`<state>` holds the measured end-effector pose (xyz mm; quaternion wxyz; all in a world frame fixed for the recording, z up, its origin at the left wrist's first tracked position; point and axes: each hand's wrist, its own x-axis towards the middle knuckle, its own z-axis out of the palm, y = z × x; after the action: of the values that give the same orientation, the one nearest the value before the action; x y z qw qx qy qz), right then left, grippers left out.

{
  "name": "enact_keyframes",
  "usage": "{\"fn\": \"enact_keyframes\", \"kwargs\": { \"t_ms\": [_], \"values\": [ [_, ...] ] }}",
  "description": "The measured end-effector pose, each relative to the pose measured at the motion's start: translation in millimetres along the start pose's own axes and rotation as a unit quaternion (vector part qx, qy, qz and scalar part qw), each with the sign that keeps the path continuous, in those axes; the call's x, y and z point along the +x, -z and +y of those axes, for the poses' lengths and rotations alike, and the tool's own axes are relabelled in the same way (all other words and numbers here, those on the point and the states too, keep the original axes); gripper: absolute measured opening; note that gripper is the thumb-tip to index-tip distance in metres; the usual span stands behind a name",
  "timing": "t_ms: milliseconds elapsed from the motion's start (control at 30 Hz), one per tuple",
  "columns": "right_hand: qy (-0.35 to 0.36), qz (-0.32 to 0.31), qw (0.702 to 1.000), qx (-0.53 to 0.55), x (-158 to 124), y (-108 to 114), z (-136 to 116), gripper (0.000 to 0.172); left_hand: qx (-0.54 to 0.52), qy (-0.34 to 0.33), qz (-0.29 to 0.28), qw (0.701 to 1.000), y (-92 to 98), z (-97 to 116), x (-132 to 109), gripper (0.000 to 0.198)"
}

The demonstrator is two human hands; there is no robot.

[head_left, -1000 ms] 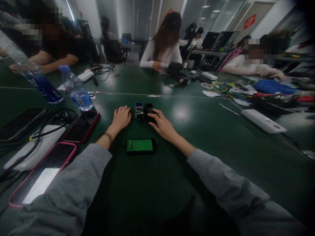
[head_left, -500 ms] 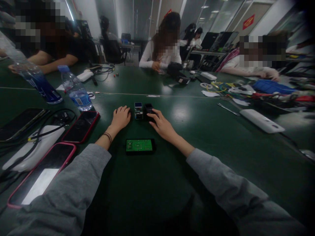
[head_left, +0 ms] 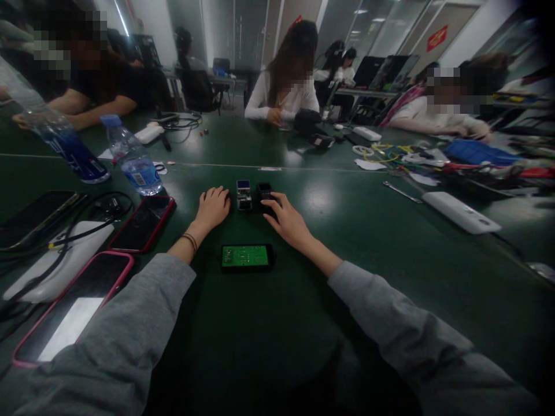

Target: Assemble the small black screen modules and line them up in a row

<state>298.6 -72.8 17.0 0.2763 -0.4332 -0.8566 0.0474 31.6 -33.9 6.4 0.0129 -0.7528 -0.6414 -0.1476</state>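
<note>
My left hand (head_left: 214, 208) lies palm down on the dark green table, fingers extended, left of a small stacked circuit board module (head_left: 243, 195) with a little screen on top. The hand and the module are slightly apart. On the module's right stands a small black box (head_left: 265, 190). My right hand (head_left: 286, 218) has its fingertips on this box, partly covering its front and right side. Nearer to me, between my forearms, a black case (head_left: 247, 269) lies flat with a green circuit board (head_left: 245, 255) facing up inside it.
Left of me lie phones, one in a pink case (head_left: 125, 267), a white power bank (head_left: 60, 263) with cables, and two water bottles, one nearer (head_left: 137, 164). At right are a wrench (head_left: 401, 192), a white power strip (head_left: 460, 214) and tangled wires. Several people sit across the table.
The small black box has shifted slightly to the right, away from the circuit board module, with my right fingers on it. My left hand has stayed in place.
</note>
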Motion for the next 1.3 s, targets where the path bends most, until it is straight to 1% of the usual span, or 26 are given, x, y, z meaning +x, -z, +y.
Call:
{"fn": "enact_keyframes", "kwargs": {
  "t_ms": [567, 1000, 1300],
  "values": [
    [0.001, -0.003, 1.0, -0.017, 0.0, 0.7, -0.6, 0.037, -0.001, -0.001, 0.004, 1.0, -1.3, -0.6, 0.2, 0.046],
    [0.015, 0.014, 0.999, -0.026, -0.1, -2.0, 1.7, 0.039, -0.008, -0.009, 0.01, 1.0, -2.1, -1.2, -0.2, 0.046],
    [0.011, 0.014, 1.0, -0.017, -0.5, -3.2, 3.0, 0.039, -0.016, -0.066, 0.012, 0.998, -3.0, -1.7, 2.6, 0.044]
  ]
}}
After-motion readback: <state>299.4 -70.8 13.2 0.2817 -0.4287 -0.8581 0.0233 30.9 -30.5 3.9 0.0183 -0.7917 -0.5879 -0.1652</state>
